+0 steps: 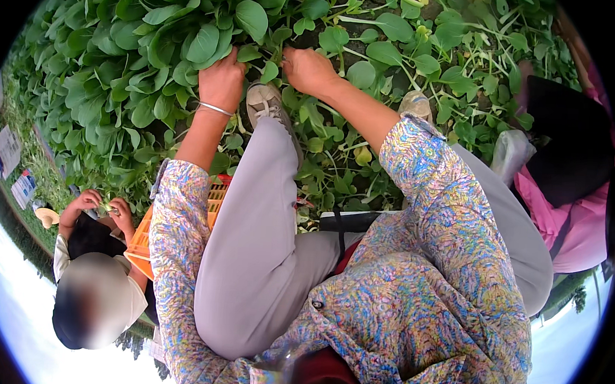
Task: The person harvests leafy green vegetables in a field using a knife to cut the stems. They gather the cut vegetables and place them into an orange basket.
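My left hand is curled in at the edge of a dense stand of leafy greens, which look like bok choy. Leaves cover its fingertips, so its hold on them cannot be made out. My right hand is low beside it, fingers bent close to a thin stem. A small metallic glint shows at those fingers; whether it is a ring or a tool is unclear. Between the hands are a few small leaves, just above the toe of my left canvas shoe.
Sparse, flopped greens spread to the right. An orange plastic crate stands by my left leg. A co-worker at left holds a plant in both hands. Another person in pink is close on my right, near a clear plastic item.
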Motion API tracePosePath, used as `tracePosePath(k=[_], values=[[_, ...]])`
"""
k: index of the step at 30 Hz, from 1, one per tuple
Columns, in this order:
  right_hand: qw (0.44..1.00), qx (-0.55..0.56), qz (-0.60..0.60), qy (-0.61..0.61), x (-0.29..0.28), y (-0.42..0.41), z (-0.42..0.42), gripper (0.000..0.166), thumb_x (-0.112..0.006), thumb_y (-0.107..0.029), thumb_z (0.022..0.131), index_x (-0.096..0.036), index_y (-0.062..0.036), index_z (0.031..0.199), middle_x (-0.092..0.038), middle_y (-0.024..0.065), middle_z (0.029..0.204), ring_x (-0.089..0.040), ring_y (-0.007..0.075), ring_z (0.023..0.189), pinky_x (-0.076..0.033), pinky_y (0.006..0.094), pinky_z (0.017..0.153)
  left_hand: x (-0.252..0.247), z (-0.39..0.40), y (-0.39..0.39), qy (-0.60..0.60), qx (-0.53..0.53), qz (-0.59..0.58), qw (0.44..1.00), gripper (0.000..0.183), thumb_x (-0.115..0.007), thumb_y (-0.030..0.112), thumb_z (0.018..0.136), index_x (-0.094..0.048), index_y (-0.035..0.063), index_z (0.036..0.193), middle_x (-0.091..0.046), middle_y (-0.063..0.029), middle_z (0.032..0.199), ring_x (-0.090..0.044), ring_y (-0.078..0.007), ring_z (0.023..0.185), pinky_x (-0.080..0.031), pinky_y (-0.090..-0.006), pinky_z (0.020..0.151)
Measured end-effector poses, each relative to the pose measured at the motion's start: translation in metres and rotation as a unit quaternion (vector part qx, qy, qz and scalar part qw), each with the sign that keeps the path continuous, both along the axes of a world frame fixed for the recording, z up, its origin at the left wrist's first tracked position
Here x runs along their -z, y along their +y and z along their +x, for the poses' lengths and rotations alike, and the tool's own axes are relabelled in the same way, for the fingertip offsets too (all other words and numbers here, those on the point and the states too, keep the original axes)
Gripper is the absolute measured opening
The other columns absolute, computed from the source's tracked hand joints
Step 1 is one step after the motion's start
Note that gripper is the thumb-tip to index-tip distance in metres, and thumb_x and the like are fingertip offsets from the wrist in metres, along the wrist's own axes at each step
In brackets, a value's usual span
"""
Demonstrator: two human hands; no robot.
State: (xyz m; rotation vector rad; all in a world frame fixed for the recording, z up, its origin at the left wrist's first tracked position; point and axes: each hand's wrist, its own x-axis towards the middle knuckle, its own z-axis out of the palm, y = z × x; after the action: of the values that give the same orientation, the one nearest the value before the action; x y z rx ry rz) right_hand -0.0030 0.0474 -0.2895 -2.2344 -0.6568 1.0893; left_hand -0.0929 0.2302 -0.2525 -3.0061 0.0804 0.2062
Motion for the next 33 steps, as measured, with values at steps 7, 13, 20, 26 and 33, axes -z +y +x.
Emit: tracePosePath(k=[7,13,20,26,33], values=[[0.966,0.173,0.178,0.072,0.001,-0.062,-0.015,0.031,-0.061,-0.023,0.092,-0.062,-0.0040,0.116,-0.069,0.0135,0.091,-0.067,0.0261,0.077,-0.053,0.0367,0.065,-0.030,0.004,-0.012,-0.128,-0.005,-0.145,0.981,0.008,-0.071,0.011,0.072,-0.069,0.0116,0.080,-0.064,0.0018,0.104,-0.057,-0.0214,0.097,-0.038,-0.0446,0.098],[0.837,0.338,0.337,0.268,-0.082,-0.063,0.013,0.041,-0.065,-0.027,0.092,-0.051,-0.0022,0.122,-0.062,0.0040,0.106,-0.056,0.0060,0.067,-0.043,0.0184,0.049,-0.080,0.004,-0.062,-0.177,-0.074,-0.320,0.928,0.017,-0.077,0.007,0.069,-0.070,0.0166,0.083,-0.066,0.0030,0.104,-0.056,-0.0214,0.102,-0.029,-0.0511,0.110],[0.872,0.278,0.334,0.225,-0.114,-0.062,0.029,0.038,-0.069,-0.017,0.088,-0.054,-0.0027,0.119,-0.062,-0.0015,0.089,-0.053,0.0026,0.062,-0.041,0.0170,0.049,-0.109,0.032,-0.092,-0.048,-0.120,-0.428,0.894,0.048,-0.083,0.022,0.069,-0.058,0.0100,0.110,-0.067,-0.0089,0.098,-0.060,-0.0289,0.105,-0.040,-0.0473,0.099],[0.968,0.202,0.121,0.089,-0.031,-0.083,0.057,0.033,-0.058,-0.024,0.089,-0.057,-0.0045,0.116,-0.062,0.0108,0.076,-0.061,0.0233,0.066,-0.048,0.0382,0.063,-0.111,0.093,-0.072,-0.002,-0.206,-0.460,0.863,0.021,-0.070,0.018,0.083,-0.063,0.0017,0.096,-0.064,-0.0118,0.068,-0.061,-0.0206,0.057,-0.050,-0.0312,0.058],[0.988,0.054,0.014,0.140,-0.002,-0.048,0.092,0.029,-0.060,-0.021,0.087,-0.062,-0.0068,0.112,-0.066,0.0146,0.077,-0.063,0.0308,0.069,-0.049,0.0427,0.068,-0.044,0.156,-0.065,0.075,-0.046,-0.161,0.983,0.030,-0.065,0.026,0.083,-0.061,0.0070,0.106,-0.056,-0.0183,0.130,-0.066,-0.0384,0.091,-0.054,-0.0480,0.076]])
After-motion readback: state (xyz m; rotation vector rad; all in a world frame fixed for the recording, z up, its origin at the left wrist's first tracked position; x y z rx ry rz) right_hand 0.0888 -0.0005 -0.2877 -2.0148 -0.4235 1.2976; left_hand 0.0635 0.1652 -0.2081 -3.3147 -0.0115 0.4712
